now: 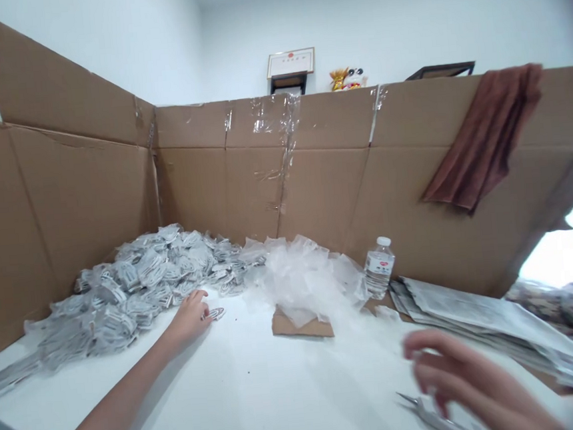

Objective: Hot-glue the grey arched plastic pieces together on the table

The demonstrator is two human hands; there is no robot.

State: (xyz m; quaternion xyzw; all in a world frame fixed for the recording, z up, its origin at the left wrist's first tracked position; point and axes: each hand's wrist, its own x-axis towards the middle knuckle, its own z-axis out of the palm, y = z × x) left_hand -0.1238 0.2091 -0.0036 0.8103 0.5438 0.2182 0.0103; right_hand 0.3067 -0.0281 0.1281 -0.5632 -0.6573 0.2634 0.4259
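Note:
My left hand lies on the white table with its fingertips closed on a small striped packet. Behind that hand rises a large heap of grey-and-white bagged packets. My right hand hangs in the air at the lower right, fingers apart and holding nothing. Just under it, a metal tool, perhaps a pair of scissors, lies on the table, partly hidden by the hand. A mound of clear plastic film sits on a piece of cardboard between my hands.
Taped cardboard walls surround the back and left of the white table. A water bottle stands by the back wall. A stack of printed sheets lies at the right. A brown cloth hangs over the wall.

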